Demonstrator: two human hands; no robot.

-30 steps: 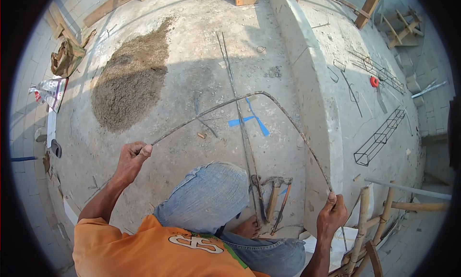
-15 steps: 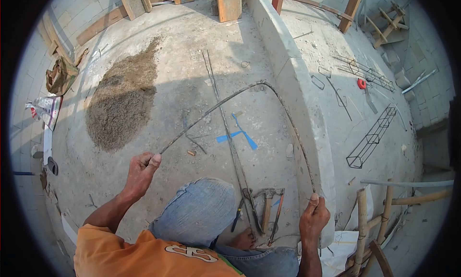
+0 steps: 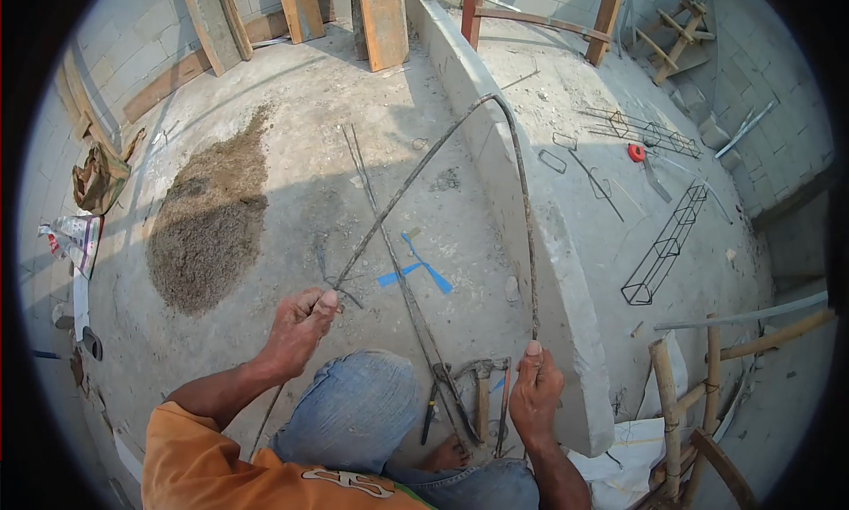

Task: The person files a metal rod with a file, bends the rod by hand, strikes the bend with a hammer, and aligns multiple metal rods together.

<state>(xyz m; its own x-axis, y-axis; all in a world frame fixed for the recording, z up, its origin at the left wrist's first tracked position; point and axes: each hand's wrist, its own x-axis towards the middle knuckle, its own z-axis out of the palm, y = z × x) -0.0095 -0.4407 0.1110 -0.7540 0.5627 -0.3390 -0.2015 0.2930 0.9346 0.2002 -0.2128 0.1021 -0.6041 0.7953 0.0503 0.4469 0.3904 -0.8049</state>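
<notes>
A long steel rebar rod (image 3: 414, 176), bent at a sharp angle near the low wall, is held up in front of me. My left hand (image 3: 305, 324) is closed around its left leg, and a stretch of the rod shows again below that forearm. The right leg ends in the grip of my right hand (image 3: 536, 386), thumb pressed along it. Beneath the rod, two straight steel bars (image 3: 402, 280) lie across the floor. A hammer (image 3: 483, 391) and pliers (image 3: 430, 413) rest by my foot, and blue strips (image 3: 416, 271) lie under the bars.
A low concrete wall (image 3: 553, 280) runs along my right. Beyond it lie a wire rebar cage (image 3: 665, 245), a red tape measure (image 3: 635, 153) and bent stirrups (image 3: 553, 161). On the left is a gravelly sand heap (image 3: 203, 236). Bamboo poles (image 3: 668, 413) stand at the lower right.
Both hands have come closer together, so the rod's bend is narrower and its peak stands higher in view. My left hand has moved right and slightly down; my right hand has moved left.
</notes>
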